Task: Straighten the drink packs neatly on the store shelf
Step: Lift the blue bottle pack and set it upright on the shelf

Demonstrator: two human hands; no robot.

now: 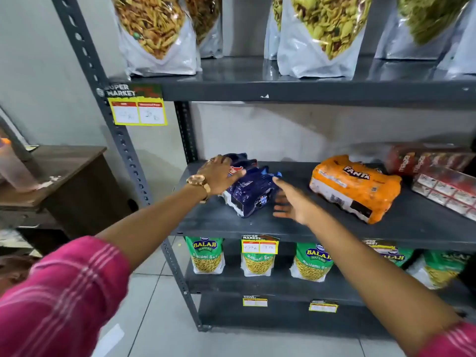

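A dark blue drink pack (251, 191) lies skewed on the grey middle shelf (296, 228), near its left end. My left hand (219, 175) rests flat on the pack's left top side, fingers spread. Just to the pack's right hovers my right hand (292, 202), fingers apart, its fingertips close to the pack's right edge; I cannot tell if they touch. An orange Fanta pack (355, 188) lies angled further right. Red Maaza packs (435, 173) sit at the far right of the same shelf.
Big snack bags (319, 34) stand on the shelf above. Green Balaji packets (206, 255) line the shelf below. A slotted steel upright (123, 140) bounds the rack on the left. A brown wooden desk (61, 173) stands left of it, over a tiled floor.
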